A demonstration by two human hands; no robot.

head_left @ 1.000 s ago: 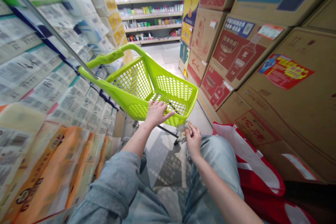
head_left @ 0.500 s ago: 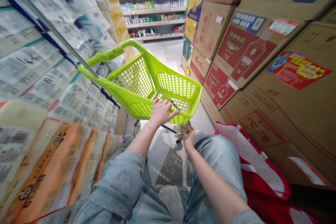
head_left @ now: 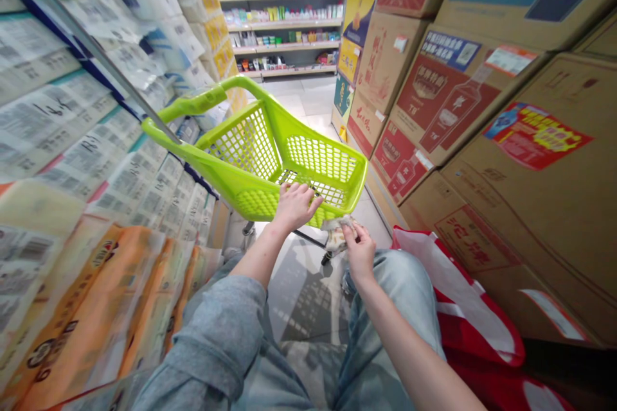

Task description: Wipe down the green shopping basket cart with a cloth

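Work seems under way: the right hand (head_left: 361, 252) pinches a crumpled cloth (head_left: 336, 239) by the green cart's (head_left: 236, 181) nearest corner, the left hand (head_left: 295, 208) lies over its near edge (grip unclear); how much is left cannot be told

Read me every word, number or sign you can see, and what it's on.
"T6": blue panel of the upper right carton.
"T6": carton with a printed bottle, just below.
"沱牌", probably: red panel of the lowest near carton.
Too blurred: handwritten prices on white packs, red-yellow sticker, orange packs.
Too small: price tags, shelf goods.
No lettering visible: green cart, bunched cloth in the right hand.
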